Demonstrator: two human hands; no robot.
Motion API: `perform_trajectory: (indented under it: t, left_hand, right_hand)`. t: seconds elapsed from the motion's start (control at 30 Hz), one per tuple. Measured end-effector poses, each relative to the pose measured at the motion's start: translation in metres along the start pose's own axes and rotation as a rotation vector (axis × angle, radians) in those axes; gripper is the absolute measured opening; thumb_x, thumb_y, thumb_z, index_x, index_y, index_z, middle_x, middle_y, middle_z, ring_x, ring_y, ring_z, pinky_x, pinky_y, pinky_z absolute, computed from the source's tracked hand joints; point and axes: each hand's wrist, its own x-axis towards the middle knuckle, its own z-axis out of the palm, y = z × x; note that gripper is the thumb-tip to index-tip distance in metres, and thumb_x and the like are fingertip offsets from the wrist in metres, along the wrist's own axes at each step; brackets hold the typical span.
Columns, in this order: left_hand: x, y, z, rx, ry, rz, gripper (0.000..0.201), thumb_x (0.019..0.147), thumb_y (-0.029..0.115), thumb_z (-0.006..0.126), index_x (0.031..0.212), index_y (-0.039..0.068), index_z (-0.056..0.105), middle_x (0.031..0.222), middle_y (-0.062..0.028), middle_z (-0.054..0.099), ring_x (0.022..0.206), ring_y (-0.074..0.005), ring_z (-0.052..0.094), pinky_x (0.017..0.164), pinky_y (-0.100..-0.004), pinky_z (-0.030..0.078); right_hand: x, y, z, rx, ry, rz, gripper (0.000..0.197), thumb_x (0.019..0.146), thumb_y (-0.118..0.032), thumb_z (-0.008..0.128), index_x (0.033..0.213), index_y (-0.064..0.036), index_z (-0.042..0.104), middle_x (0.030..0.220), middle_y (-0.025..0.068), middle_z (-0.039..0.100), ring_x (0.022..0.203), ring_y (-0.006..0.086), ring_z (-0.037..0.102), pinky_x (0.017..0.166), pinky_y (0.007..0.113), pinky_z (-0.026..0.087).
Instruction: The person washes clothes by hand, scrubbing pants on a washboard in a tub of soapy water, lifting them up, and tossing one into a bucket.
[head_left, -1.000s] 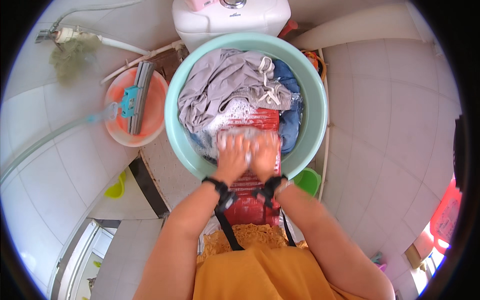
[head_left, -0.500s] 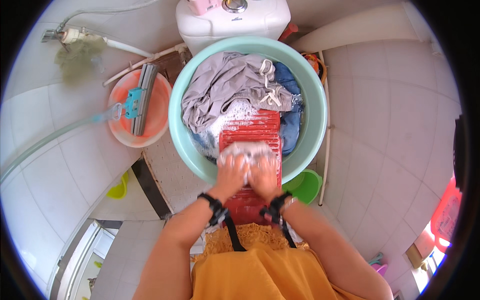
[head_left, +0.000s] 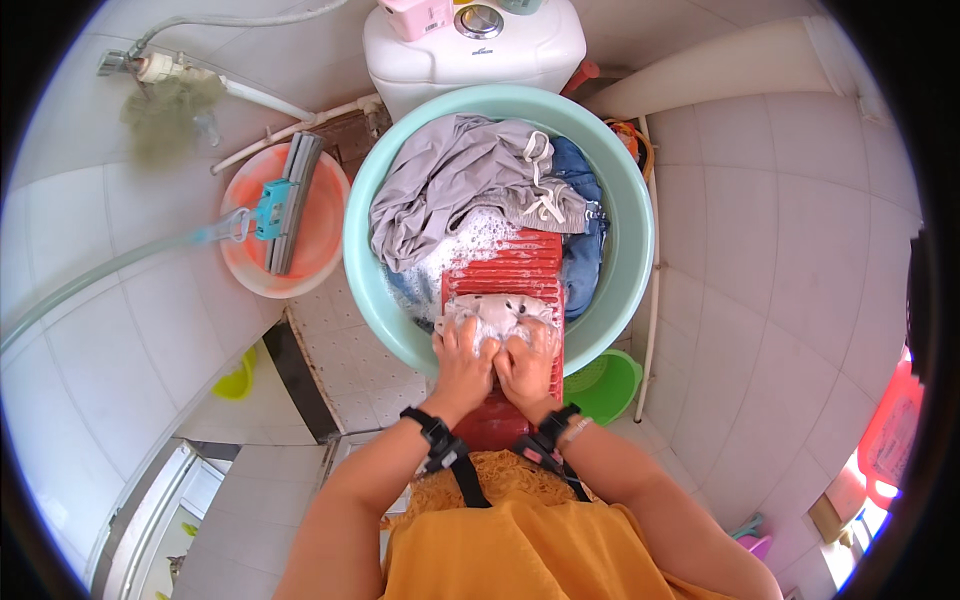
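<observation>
Two bare hands side by side on a pale cloth; left hand and right hand both curled, fingers bunched into the wet fabric, thumbs close together; cloth lies across the ridges of a red washboard, dark spots along its far edge.

Around it: pale green tub holding the board's far part; grey garment with white drawstrings heaped at the far side, lying against the board's top end; blue denim along the tub's right; white suds left of the board.

Left of the tub, an orange-and-white basin with a grey mop head resting across it, its pale handle running off to the left; near right, a bright green basket, partly under the tub's rim; beyond the tub, a white cistern with a pink container on top.

Room tight; tiled wall on the right, pale tiled floor, white pipe low beside the basket.

Hidden: the cloth's near edge, under the fingers; the board's upper end, behind the grey garment; greenish tangle by the tap blurred; red object at right cut by the lens rim, kind unclear.
</observation>
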Motion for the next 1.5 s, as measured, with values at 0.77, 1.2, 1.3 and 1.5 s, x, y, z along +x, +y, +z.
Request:
perform_trajectory:
  t: [0.77, 1.2, 1.3, 1.5]
  left_hand:
    - [0.123, -0.024, -0.005, 0.135, 0.043, 0.007, 0.036, 0.083, 0.025, 0.057, 0.114, 0.006, 0.056, 0.118, -0.0123, 0.054, 0.106, -0.0286, 0.05, 0.085, -0.0465, 0.034]
    - [0.078, -0.017, -0.007, 0.154, -0.056, 0.079, 0.025, 0.084, 0.021, 0.056, 0.102, 0.004, 0.057, 0.109, -0.0143, 0.054, 0.107, -0.0345, 0.049, 0.089, -0.0521, 0.035]
    - [0.119, -0.02, -0.016, -0.011, -0.072, -0.004, 0.028, 0.082, 0.022, 0.058, 0.105, 0.005, 0.058, 0.112, -0.015, 0.053, 0.108, -0.0342, 0.049, 0.086, -0.0513, 0.035]
    - [0.068, 0.001, -0.027, -0.285, 0.167, -0.049, 0.028, 0.081, 0.022, 0.06, 0.103, 0.005, 0.057, 0.13, -0.0216, 0.044, 0.121, -0.0444, 0.039, 0.098, -0.0573, 0.03]
  right_hand:
    - [0.128, 0.04, 0.03, -0.017, 0.104, 0.184, 0.017, 0.084, -0.023, 0.059, 0.088, -0.0064, 0.06, 0.094, 0.015, 0.062, 0.094, 0.037, 0.055, 0.08, 0.052, 0.038]
    - [0.073, 0.037, 0.033, -0.055, 0.09, 0.011, 0.019, 0.082, -0.024, 0.058, 0.083, -0.0066, 0.065, 0.093, 0.018, 0.064, 0.093, 0.0373, 0.054, 0.082, 0.052, 0.036]
    - [0.116, 0.036, 0.036, -0.022, 0.189, 0.144, 0.015, 0.084, -0.02, 0.056, 0.081, -0.0057, 0.058, 0.084, 0.0168, 0.059, 0.085, 0.039, 0.053, 0.079, 0.049, 0.038]
    - [0.064, 0.026, -0.006, 0.14, 0.062, -0.027, 0.025, 0.079, -0.017, 0.059, 0.101, -0.0057, 0.063, 0.127, 0.0185, 0.057, 0.118, 0.0397, 0.05, 0.1, 0.052, 0.032]
